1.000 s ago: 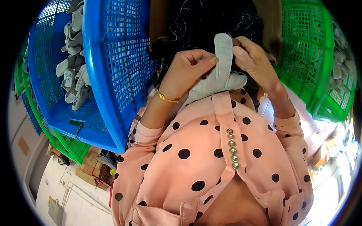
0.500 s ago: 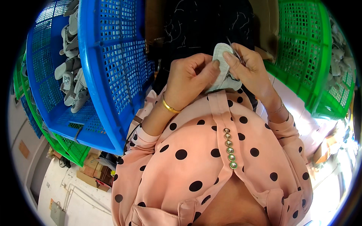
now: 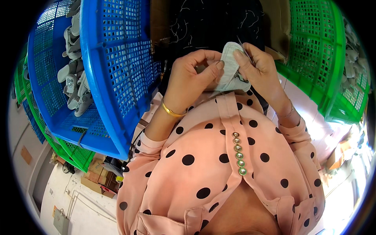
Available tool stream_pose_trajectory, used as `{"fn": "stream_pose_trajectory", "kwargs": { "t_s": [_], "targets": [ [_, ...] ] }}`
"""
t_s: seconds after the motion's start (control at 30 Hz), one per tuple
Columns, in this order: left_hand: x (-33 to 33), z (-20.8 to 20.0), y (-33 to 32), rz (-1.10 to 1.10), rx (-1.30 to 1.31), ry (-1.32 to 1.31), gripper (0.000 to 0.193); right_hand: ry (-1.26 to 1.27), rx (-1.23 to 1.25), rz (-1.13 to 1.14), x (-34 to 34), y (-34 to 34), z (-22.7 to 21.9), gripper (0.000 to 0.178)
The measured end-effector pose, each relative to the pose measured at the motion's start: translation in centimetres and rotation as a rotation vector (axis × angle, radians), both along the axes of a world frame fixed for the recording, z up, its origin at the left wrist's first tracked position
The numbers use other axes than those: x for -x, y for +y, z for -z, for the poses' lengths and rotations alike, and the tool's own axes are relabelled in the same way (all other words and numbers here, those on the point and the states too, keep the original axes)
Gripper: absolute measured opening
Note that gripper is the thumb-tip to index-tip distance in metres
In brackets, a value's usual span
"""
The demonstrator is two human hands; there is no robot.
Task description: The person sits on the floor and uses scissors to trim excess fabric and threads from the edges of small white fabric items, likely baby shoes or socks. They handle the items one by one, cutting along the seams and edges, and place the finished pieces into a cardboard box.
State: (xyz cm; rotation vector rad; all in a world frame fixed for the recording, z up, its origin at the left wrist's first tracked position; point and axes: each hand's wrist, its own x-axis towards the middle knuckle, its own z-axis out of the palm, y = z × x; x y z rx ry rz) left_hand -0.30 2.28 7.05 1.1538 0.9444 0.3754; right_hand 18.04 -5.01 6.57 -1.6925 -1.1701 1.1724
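Observation:
A small pale fabric shoe (image 3: 229,62) is held up in front of my chest, its flat stitched side showing. My right hand (image 3: 258,68) grips its right edge, thumb pressed on the surface. A thin metal tool (image 3: 239,40), perhaps thread snips, sticks out from the same fingers; most of it is hidden. My left hand (image 3: 196,74) is closed at the shoe's left edge, thumb tip against the fabric and index finger bent behind. A small dark loop (image 3: 241,77) shows on the shoe beside my right fingers.
A blue plastic basket (image 3: 113,78) with several small grey shoes (image 3: 72,86) stands on my left. On my right is a green basket (image 3: 313,51), with more shoes (image 3: 352,58) beyond. Loose threads (image 3: 180,29) lie on dark cloth ahead, beside cardboard (image 3: 277,23).
My left hand has shifted a little left, its thumb sliding from the shoe's face to its edge. The shoe has tilted and risen slightly; my right hand stays on it.

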Motion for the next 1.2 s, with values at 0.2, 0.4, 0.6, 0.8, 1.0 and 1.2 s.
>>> {"fn": "stream_pose_trajectory", "kwargs": {
  "t_s": [0.2, 0.4, 0.6, 0.8, 1.0, 1.2],
  "targets": [
    [0.8, 1.4, 0.8, -0.068, 0.247, -0.052, 0.018, -0.796, -0.337, -0.123, -1.2, -1.0, -0.8, 0.04],
    [0.7, 1.6, 0.9, -0.124, 0.328, -0.122, 0.017, -0.972, -0.323, -0.157, 0.1, -1.3, -0.8, 0.037],
    [0.7, 1.2, 1.0, -0.178, 0.422, -0.101, 0.019, -0.976, -0.248, -0.188, 0.5, -1.1, -1.2, 0.032],
    [0.9, 1.6, 0.9, -0.157, 0.428, -0.12, 0.017, -1.064, -0.314, -0.187, 0.6, -0.8, -0.9, 0.038],
    [1.0, 1.6, 0.9, -0.147, 0.413, -0.124, 0.017, -1.074, -0.297, -0.197, 0.6, -0.9, -1.2, 0.038],
    [1.1, 1.7, 0.7, -0.156, 0.454, -0.124, 0.017, -0.976, -0.279, -0.142, 1.1, -1.1, -0.7, 0.036]
  ]
}}
